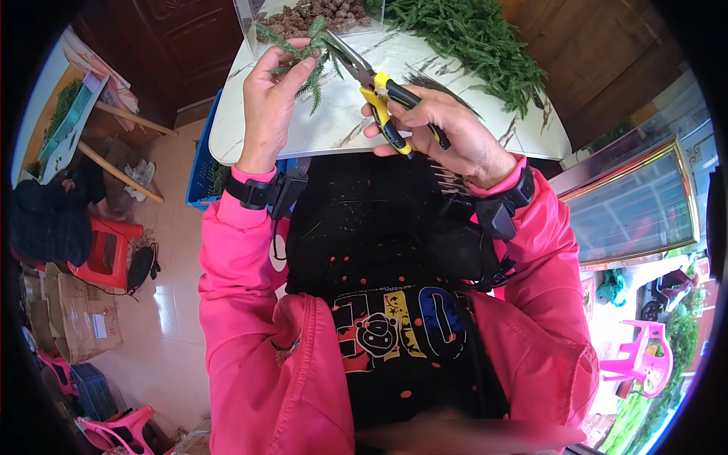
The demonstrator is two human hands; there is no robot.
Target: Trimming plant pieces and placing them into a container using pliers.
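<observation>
My left hand (274,98) pinches a small artificial pine sprig (312,57) with green needles above the table's near left part. In my right hand (462,133) is a pair of long-nose pliers (379,89) with yellow and black handles. The plier jaws point up and left, and their tips reach the sprig's upper right side. Whether the jaws grip a stem is too small to tell. The handles stand somewhat apart in my fingers. Dark thin stems (440,89) lie on the white marbled table (349,129) behind my right hand.
A heap of green pine sprigs (470,45) covers the table's far right. At the back, a clear bin (250,30) holds brown pine cones (322,14). A blue crate (203,174) stands left of the table. Further left, another person (53,216) sits near a red stool (106,250).
</observation>
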